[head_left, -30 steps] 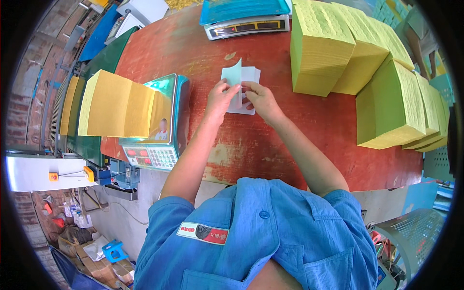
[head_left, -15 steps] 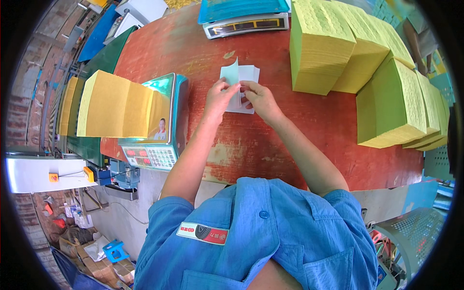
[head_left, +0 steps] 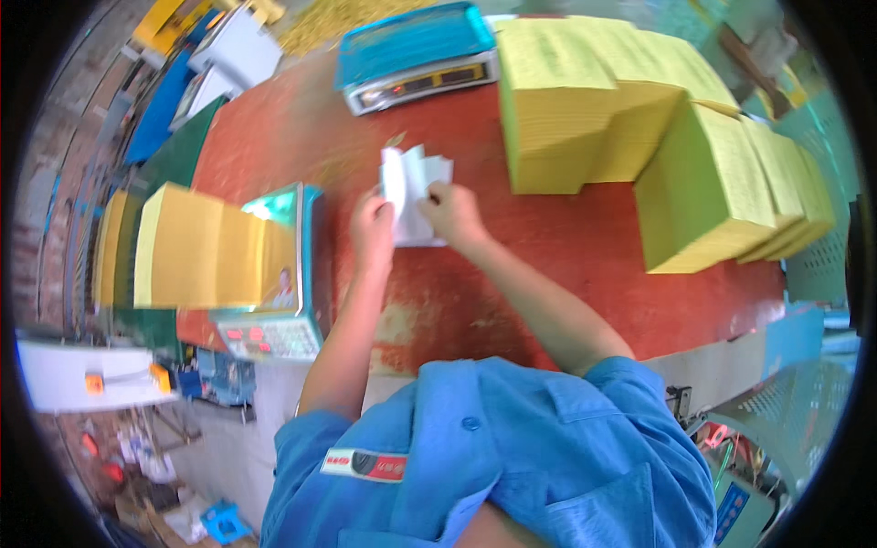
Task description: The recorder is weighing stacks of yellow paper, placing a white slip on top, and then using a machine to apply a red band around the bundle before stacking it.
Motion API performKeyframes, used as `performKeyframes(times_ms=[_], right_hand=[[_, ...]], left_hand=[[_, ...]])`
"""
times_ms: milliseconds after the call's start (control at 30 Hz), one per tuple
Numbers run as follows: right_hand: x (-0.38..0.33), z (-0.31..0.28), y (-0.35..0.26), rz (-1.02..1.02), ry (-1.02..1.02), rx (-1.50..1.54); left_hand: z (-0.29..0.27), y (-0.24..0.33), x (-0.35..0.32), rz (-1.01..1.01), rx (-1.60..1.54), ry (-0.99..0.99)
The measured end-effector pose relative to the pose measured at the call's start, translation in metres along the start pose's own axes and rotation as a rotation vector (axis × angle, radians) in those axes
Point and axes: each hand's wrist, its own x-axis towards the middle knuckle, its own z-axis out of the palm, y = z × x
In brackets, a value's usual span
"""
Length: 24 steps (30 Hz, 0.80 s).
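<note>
A small pad of white paper sheets (head_left: pixel 414 233) lies on the red tabletop (head_left: pixel 475 310), with its upper sheets lifted and curved upward. At the left edge of the raised sheets, my left hand (head_left: pixel 372 228) is closed on the paper. My right hand (head_left: pixel 453 215) pinches sheets from the right side, its fingertips pressed together. Motion blurs both hands slightly, and how many sheets each one holds cannot be made out.
Left of my arm, a teal-edged scale (head_left: pixel 301 237) carries a stack of yellow paper (head_left: pixel 187 251). Another scale with a blue tray (head_left: pixel 416 41) stands at the back. Tall stacks of yellow paper (head_left: pixel 699 192) fill the right side. Part of another person (head_left: pixel 754 55) shows at the far right.
My hands have moved apart, and the raised sheets have parted and fanned. The view has shifted, so the tabletop things appear lower and further left.
</note>
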Motion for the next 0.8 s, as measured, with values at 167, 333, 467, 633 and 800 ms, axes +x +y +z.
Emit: performKeyframes(times_ms=[167,333,467,633,800], right_hand=[[-0.031,-0.037,-0.009,-0.008,0.084,0.001],[-0.083,-0.128,0.021,0.088,0.129,-0.157],[-0.113,-0.18,0.046,0.132,0.225,-0.228],[-0.125,-0.184,0.058,0.092,0.318,-0.122],[-0.127,-0.186,0.064,0.074,0.293,-0.048]], left_hand=[[-0.035,0.075,-0.033,0.175,-0.127,0.021],[-0.037,0.157,-0.021,0.11,-0.384,-0.161],[0.024,0.2,0.027,0.073,-0.816,-0.389],[0.127,0.211,0.097,-0.129,-0.677,-0.295],[0.155,0.196,0.101,0.009,-0.307,-0.114]])
